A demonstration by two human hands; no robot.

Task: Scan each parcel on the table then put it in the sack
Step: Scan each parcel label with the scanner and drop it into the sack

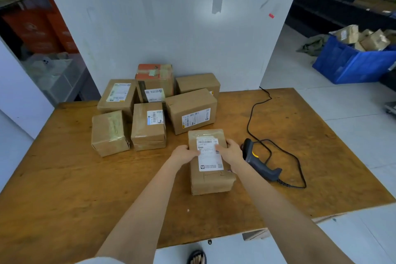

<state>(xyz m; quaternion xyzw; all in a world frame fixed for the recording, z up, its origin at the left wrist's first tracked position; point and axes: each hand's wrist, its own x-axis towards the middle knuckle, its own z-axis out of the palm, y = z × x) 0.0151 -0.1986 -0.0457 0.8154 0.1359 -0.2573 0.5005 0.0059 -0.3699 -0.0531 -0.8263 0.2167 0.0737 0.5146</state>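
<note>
A brown cardboard parcel [211, 176] with a white label on top lies on the wooden table [64, 178] in front of me. My left hand [185, 153] grips its left side and my right hand [230, 151] grips its right side, fingers over the label. A dark barcode scanner [257, 159] with a yellow button lies on the table just right of the parcel, its black cable looping away to the wall. Several more taped brown parcels [150, 125] are clustered at the back of the table. No sack is in view.
A white wall panel [171, 17] stands behind the table. A blue crate [351, 64] holding parcels sits on the floor at the right, with dark shelving behind it. Shelves with orange boxes are at the left. My sandalled foot [197, 257] shows below the table's edge.
</note>
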